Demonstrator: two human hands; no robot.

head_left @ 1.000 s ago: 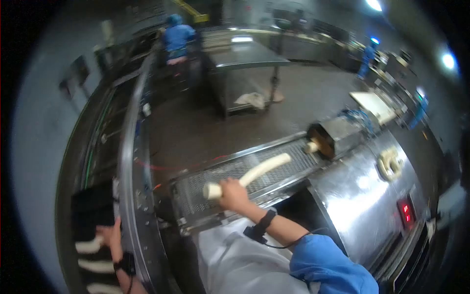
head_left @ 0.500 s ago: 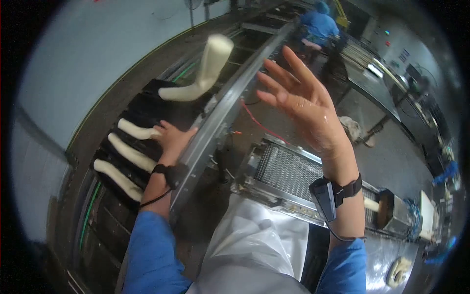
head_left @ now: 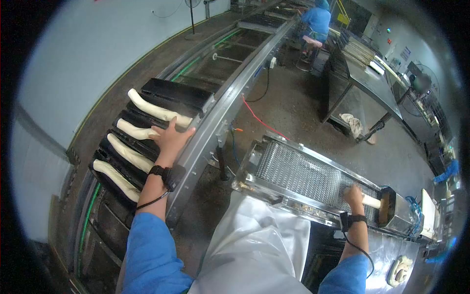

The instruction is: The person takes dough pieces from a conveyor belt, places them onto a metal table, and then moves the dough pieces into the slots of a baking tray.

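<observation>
Several long pale dough rolls lie side by side in black trays on the conveyor at the left. My left hand [head_left: 171, 139] is spread, palm down, at their right ends. Its fingers touch the end of the second dough roll [head_left: 134, 130] and reach the end of the far dough roll [head_left: 159, 109]. At the right, my right hand [head_left: 353, 196] is closed around the end of another dough roll [head_left: 371, 201], which sticks out of a metal machine outlet [head_left: 391, 210] over a mesh belt [head_left: 298, 169]. The fingertips of this hand are partly hidden.
A metal rail [head_left: 235, 93] runs along the tray conveyor. Coiled dough [head_left: 399, 271] lies on a steel surface at lower right. Farther off stand a steel table [head_left: 372, 88] and a seated co-worker in blue [head_left: 316, 24]. A red cable [head_left: 259, 122] crosses the floor.
The far dough roll, blurred in mid-air before, now lies in its tray. My right hand has moved from raised and open down to the dough roll at the machine. My left hand stays nearly in place.
</observation>
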